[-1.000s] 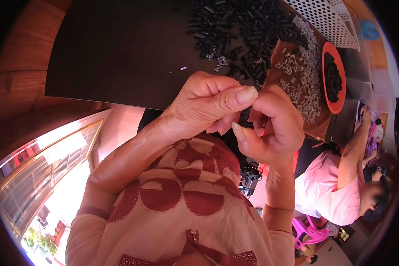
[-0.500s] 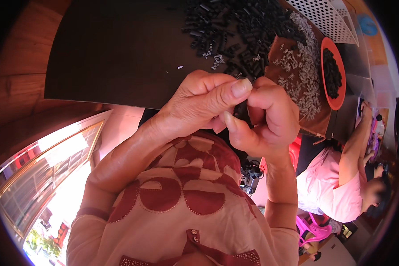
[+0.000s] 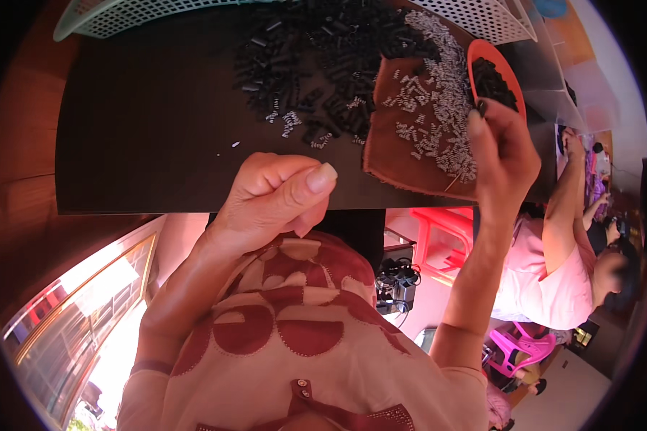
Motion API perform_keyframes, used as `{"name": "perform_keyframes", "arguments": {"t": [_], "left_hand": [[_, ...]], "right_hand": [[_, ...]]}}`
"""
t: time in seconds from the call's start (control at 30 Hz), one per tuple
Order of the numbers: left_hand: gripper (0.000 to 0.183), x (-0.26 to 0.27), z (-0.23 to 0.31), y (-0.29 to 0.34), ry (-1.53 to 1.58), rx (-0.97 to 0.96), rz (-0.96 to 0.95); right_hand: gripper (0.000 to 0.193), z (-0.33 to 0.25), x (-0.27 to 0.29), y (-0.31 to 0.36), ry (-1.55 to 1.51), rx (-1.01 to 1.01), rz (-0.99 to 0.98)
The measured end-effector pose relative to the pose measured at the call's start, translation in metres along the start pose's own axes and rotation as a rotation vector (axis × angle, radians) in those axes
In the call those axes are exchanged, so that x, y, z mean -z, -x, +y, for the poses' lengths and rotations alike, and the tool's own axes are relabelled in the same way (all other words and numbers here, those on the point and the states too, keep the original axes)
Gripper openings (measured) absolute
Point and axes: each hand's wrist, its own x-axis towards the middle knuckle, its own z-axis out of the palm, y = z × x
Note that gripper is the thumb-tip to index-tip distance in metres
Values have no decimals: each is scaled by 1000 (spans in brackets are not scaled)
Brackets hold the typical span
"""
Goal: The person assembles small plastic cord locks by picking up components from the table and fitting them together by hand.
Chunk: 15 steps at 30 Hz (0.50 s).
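Note:
My left hand (image 3: 284, 190) is closed in front of the table's near edge, its thumb pressed against the curled index finger; whatever it holds is hidden. Further right, my right hand (image 3: 507, 158) reaches over the near rim of an orange bowl (image 3: 521, 90). Its thumb and index finger pinch a small black piece (image 3: 482, 108), mostly covered by the fingertips. More black pieces (image 3: 492, 75) lie inside the bowl. Beside it, many small metal springs (image 3: 446, 93) are spread over a brown cloth (image 3: 388, 154). Loose black tubes (image 3: 323, 50) form a wide heap left of the cloth.
A white perforated basket (image 3: 492, 18) stands behind the springs, and a pale green one (image 3: 144, 18) at the far left. The dark tabletop (image 3: 144, 144) ends just beyond my left hand. Under it are a red stool (image 3: 442, 230) and black cables (image 3: 399, 276). A person in pink (image 3: 546, 280) sits at right.
My hands were together and are now apart. The right one has moved right to the orange bowl; the left one stays closed. The view has shifted, showing more of the table.

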Motion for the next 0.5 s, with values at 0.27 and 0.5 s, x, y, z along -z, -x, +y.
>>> {"name": "perform_keyframes", "arguments": {"t": [0.27, 0.5], "left_hand": [[47, -4, -1, -2, -15, -27, 59], [47, -2, -9, -4, -145, -136, -44]], "right_hand": [[30, 41, 40, -54, 422, -62, -101], [21, -91, 63, 13, -439, 480, -367]]}}
